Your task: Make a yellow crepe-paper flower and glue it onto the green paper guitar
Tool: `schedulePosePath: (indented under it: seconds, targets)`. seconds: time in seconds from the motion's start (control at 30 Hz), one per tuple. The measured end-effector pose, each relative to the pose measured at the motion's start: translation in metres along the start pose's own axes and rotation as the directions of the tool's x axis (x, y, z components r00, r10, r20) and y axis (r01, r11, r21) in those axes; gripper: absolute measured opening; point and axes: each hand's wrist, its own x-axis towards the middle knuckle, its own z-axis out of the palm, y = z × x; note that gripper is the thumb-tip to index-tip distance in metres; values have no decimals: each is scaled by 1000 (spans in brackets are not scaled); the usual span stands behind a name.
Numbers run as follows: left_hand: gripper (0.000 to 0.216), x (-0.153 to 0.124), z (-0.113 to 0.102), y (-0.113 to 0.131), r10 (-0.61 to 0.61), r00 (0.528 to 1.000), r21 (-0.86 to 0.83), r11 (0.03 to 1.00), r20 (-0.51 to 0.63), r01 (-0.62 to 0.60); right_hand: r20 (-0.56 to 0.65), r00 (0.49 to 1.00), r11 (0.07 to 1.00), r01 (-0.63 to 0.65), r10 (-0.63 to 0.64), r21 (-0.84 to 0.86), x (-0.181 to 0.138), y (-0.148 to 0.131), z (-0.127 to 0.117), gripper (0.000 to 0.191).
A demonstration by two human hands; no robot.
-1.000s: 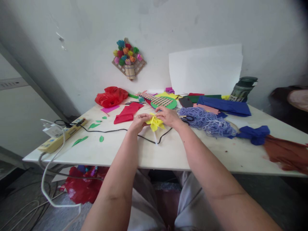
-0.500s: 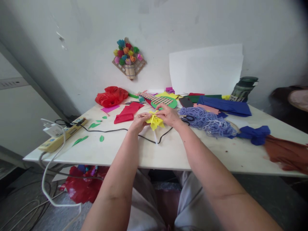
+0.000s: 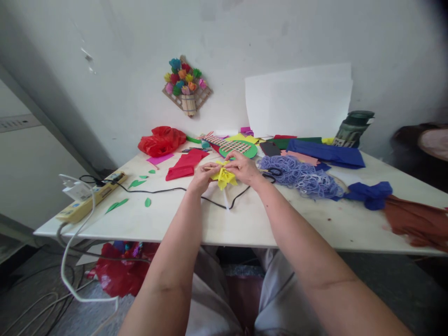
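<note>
Both hands are meeting low over the bench (image 3: 245, 219). The left hand (image 3: 202, 176) is pinching the left edge of a crumpled yellow paper flower (image 3: 223, 177) between thumb and fingertips. The right hand (image 3: 244, 168) is curling its fingers (image 3: 234, 157) down onto the flower's far side, so the flower is sitting right between the two sets of fingers. A thin wooden stick (image 3: 209, 168) is poking out leftward at the left fingertips; whether they are gripping it is unclear. A black cable (image 3: 168, 189) is running just under the fingers. A heap of purple string (image 3: 301, 175) is lying to the right of the right fingers, with black scissors (image 3: 272, 173) just beside that wrist. A red paper strip (image 3: 185, 164) is lying left of the left fingers, and a green woven disc (image 3: 241, 149) is lying just beyond both.
</note>
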Motion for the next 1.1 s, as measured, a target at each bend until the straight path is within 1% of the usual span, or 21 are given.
schedulePosePath:
  seconds: [0.23,0.3,0.37,0.43,0.5,0.57,0.63,0.7,0.77,0.83,0.87,0.93,1.0,1.07,1.1]
  targets:
    - [39,4,-4,-4,-7,1000,42,999,-4,7,67,995,992,-64,72,-110,-4,-1,-2,22]
    - [40,5,-6,-4,-13,1000,44,999,-17,14,65,995,987,-63,74,-150,-5,0,-3,23]
    - [42,6,-8,-4,-5,999,22,1000,-45,6,-11,998,980,-58,57,-191,-6,2,-4,25]
    - [42,6,-9,-3,17,997,-12,1000,-81,-18,-143,989,972,-69,37,-225,-7,3,-6,26]
    - [43,7,-11,-4,40,992,-42,998,-122,-45,-282,958,958,-123,47,-259,-7,5,-9,23]
    - [43,9,-14,-5,52,986,-65,996,-158,-63,-392,917,932,-198,68,-303,-7,5,-11,26]
    - [43,12,-17,-7,60,978,-92,993,-199,-80,-472,878,902,-261,73,-345,-7,6,-13,31]
    - [42,15,-20,-9,70,966,-121,987,-249,-103,-490,866,877,-310,100,-368,-7,7,-13,35]
    - [42,16,-22,-10,84,956,-140,982,-280,-127,-423,886,850,-364,190,-380,-6,7,-11,37]
    - [42,16,-22,-10,96,952,-147,979,-292,-143,-282,913,827,-392,295,-403,-6,7,-8,38]
    - [42,15,-22,-10,98,951,-148,978,-294,-146,-203,923,825,-384,327,-414,-6,7,-7,37]
    - [42,15,-21,-9,97,948,-151,977,-305,-149,-51,937,840,-333,345,-427,-7,6,-4,32]
    - [43,14,-21,-9,93,945,-155,977,-314,-147,93,931,852,-278,352,-443,-9,5,-1,29]
    - [43,15,-21,-8,89,944,-154,978,-318,-144,222,899,845,-236,377,-480,-10,4,4,39]
    - [44,15,-21,-9,86,944,-152,978,-319,-141,267,878,834,-224,397,-504,-11,3,7,44]
